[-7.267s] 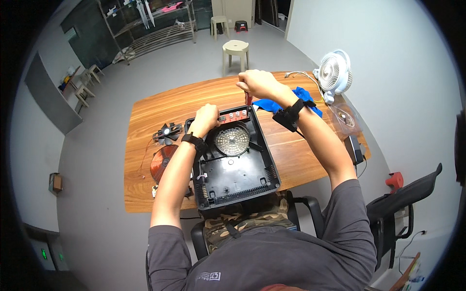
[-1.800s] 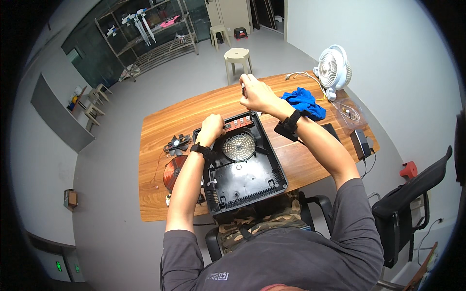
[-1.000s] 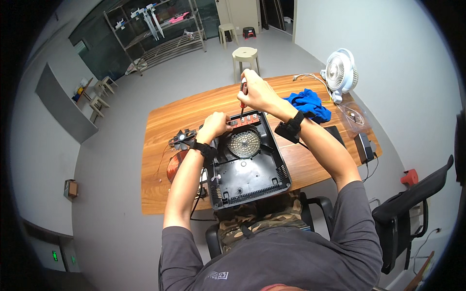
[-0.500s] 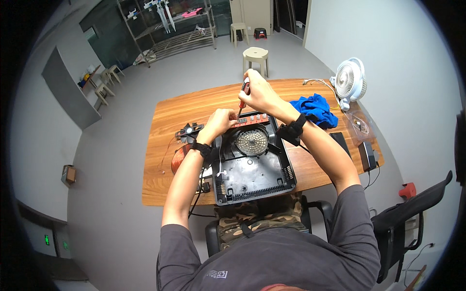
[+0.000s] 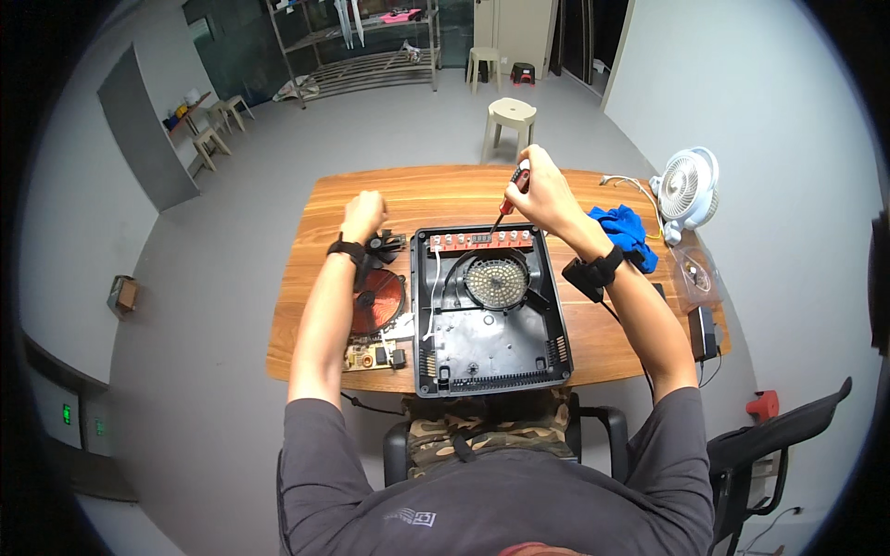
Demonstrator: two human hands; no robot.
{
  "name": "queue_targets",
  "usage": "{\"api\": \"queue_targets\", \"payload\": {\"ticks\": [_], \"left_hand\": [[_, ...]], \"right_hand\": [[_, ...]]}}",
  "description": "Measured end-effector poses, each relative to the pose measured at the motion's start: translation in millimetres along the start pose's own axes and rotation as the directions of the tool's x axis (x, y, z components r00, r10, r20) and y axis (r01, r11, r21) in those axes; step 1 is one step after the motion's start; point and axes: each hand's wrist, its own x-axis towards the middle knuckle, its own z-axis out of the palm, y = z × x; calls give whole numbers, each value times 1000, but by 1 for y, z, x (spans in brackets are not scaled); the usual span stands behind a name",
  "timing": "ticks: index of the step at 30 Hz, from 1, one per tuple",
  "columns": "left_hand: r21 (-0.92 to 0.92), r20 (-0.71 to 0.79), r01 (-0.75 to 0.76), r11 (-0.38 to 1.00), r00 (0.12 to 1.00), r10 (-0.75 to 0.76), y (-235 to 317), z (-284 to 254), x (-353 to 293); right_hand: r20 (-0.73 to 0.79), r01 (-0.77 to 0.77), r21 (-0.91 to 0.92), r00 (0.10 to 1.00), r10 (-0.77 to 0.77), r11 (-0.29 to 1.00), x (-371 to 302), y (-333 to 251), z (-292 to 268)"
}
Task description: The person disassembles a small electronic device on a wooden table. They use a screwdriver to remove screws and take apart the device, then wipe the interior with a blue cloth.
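Observation:
A red-handled screwdriver (image 5: 507, 206) is held in my right hand (image 5: 547, 196), its shaft slanting down to the back edge of a black plastic housing (image 5: 482, 343). Under the tip runs a reddish-orange circuit board strip (image 5: 451, 243) with white buttons and a small dark display. A round perforated grille (image 5: 498, 281) lies inside the housing, and a white cable (image 5: 436, 287) runs down its left side. My left hand (image 5: 365, 215) is over the table, left of the housing, near a black fan (image 5: 385, 246). Its fingers are curled in; whatever they may hold is hidden.
Left of the housing lie a copper coil disc (image 5: 378, 302) and a circuit board (image 5: 369, 357). To the right are a blue cloth (image 5: 625, 233), a white fan (image 5: 686, 190), a clear tray (image 5: 695, 278) and a black box (image 5: 703, 332). A stool (image 5: 512, 115) stands beyond the table.
My left hand has gone from the circuit board strip out to the left of the housing. The screwdriver has shifted rightward along the strip. The whole view has swung slightly.

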Motion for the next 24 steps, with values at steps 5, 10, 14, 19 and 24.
{"api": "queue_targets", "payload": {"ticks": [5, 10, 14, 19, 24], "left_hand": [[105, 84, 119, 987, 988, -128, -24, 22, 21], [165, 58, 138, 977, 987, -149, -39, 51, 31], [177, 70, 126, 976, 988, -140, -29, 53, 28], [202, 73, 128, 971, 987, -145, -20, 49, 28], [214, 101, 114, 970, 985, -138, -14, 43, 27]], "right_hand": [[39, -75, 13, 996, 75, 997, -2, 13, -8], [41, -49, -49, 998, 51, 998, -1, 17, -7], [42, -43, -46, 998, 45, 998, -1, 23, -5], [40, -44, -40, 998, 45, 998, 1, 28, 0], [47, -53, 2, 997, 53, 999, 0, 23, -4]]}}
